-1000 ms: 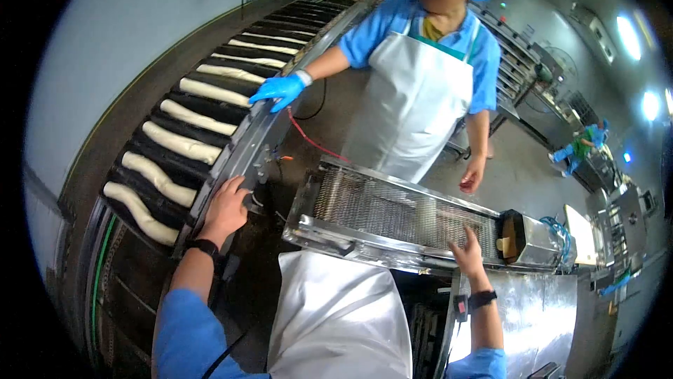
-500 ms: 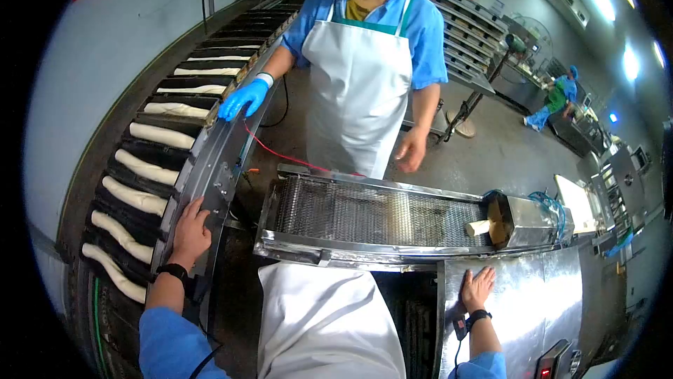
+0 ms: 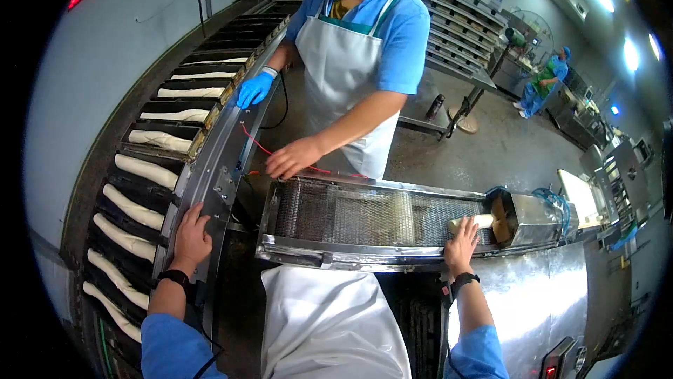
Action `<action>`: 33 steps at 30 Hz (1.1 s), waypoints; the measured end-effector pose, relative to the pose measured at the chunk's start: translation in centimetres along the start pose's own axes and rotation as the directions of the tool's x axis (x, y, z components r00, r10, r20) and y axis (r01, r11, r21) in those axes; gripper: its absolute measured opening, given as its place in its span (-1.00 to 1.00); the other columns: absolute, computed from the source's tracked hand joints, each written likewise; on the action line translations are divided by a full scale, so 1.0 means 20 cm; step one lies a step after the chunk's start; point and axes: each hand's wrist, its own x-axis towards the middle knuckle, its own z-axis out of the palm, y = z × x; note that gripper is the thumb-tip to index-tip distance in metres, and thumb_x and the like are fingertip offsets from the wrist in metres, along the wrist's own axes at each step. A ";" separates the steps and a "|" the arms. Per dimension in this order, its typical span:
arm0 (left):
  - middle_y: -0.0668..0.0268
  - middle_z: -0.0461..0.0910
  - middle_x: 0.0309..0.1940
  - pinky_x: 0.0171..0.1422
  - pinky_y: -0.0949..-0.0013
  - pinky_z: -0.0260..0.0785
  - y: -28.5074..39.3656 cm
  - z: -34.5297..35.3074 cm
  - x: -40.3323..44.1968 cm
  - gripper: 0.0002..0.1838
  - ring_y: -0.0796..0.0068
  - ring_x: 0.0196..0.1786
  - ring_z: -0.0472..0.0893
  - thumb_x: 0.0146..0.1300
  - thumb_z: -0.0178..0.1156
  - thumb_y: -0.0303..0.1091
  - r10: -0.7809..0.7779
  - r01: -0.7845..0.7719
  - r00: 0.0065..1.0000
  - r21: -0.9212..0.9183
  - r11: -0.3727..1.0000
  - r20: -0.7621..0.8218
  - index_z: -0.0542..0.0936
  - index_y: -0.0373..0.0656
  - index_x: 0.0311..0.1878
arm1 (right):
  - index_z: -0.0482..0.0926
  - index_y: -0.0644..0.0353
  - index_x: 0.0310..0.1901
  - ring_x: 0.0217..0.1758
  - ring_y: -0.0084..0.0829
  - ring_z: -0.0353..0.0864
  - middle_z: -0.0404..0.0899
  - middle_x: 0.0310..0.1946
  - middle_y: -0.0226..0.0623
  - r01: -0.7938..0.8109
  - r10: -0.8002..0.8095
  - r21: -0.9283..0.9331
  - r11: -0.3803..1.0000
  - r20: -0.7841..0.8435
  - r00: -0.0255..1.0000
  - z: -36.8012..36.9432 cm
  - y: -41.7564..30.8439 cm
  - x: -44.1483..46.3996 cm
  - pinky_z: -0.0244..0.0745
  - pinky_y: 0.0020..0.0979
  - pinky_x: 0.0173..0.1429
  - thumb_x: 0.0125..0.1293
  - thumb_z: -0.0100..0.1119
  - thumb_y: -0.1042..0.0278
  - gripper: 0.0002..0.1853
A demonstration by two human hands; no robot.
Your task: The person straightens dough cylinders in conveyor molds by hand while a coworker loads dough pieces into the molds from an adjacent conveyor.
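My left hand (image 3: 193, 240) rests on the metal side rail (image 3: 216, 168) of the pan line, fingers stretched out, holding nothing. Beside it, long pale dough strips (image 3: 125, 237) lie in dark pans. Over the mesh conveyor (image 3: 364, 216), my right hand (image 3: 461, 244) has its fingers extended against a dough piece (image 3: 482, 220). That piece comes out of the metal housing (image 3: 540, 219) at the conveyor's right end. Fingertips touch or overlap the dough; a grip around it does not show.
Across the conveyor stands a co-worker in a white apron (image 3: 343, 70), with a gloved hand (image 3: 255, 89) on the rail and a bare hand (image 3: 294, 157) by the conveyor's left end. A red cord (image 3: 261, 146) hangs between. A steel surface (image 3: 533, 288) lies right.
My right hand has moved from the steel surface up to the dough piece, which extends further left. The co-worker's bare hand has swung to the conveyor's left end. The dough strips have shifted along the line.
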 end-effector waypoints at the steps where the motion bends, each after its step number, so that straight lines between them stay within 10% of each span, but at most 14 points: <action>1: 0.06 0.28 0.33 0.40 0.15 0.22 0.02 -0.01 0.01 -0.60 0.03 0.37 0.28 -0.05 0.11 -0.59 0.004 -0.004 1.000 0.000 1.000 0.004 0.56 -0.31 -0.04 | 0.02 0.15 0.47 0.58 0.09 -0.31 -0.19 0.52 -0.02 0.046 -0.046 -0.006 0.999 0.026 0.999 -0.01 0.00 0.03 -0.31 0.18 0.52 0.09 0.01 0.44 -0.17; 26: 0.11 0.26 0.35 0.42 0.19 0.20 0.07 -0.03 0.57 -0.63 0.12 0.41 0.23 0.04 0.10 -0.55 -0.019 0.027 0.993 -0.070 0.997 0.117 0.56 -0.29 -0.01 | 0.51 0.03 -0.14 0.14 -0.20 0.40 0.48 -0.04 -0.34 0.190 -0.206 -0.120 0.974 -0.143 0.968 -0.06 -0.66 0.35 0.36 -0.01 0.09 0.12 0.18 0.26 -0.75; 30: 0.09 0.26 0.35 0.44 0.19 0.18 0.06 -0.08 0.41 -0.62 0.11 0.41 0.22 0.02 0.12 -0.55 -0.034 0.040 0.992 -0.047 0.998 0.122 0.57 -0.30 -0.01 | 0.54 0.14 -0.20 -0.01 0.02 0.40 0.48 -0.12 -0.15 0.244 -0.224 0.184 0.952 -0.121 0.967 -0.10 -0.62 0.20 0.45 -0.08 0.00 -0.02 0.16 0.58 -0.72; 33: 0.08 0.27 0.36 0.46 0.15 0.14 0.06 -0.08 0.25 -0.61 0.05 0.42 0.21 0.00 0.14 -0.54 -0.073 0.083 0.991 -0.080 0.993 0.114 0.57 -0.29 -0.01 | 0.53 0.20 -0.26 -0.08 -0.19 0.50 0.48 -0.17 -0.22 0.177 -0.146 0.520 0.836 -0.101 0.984 -0.12 -0.45 0.03 0.50 -0.27 -0.05 -0.07 0.21 0.72 -0.71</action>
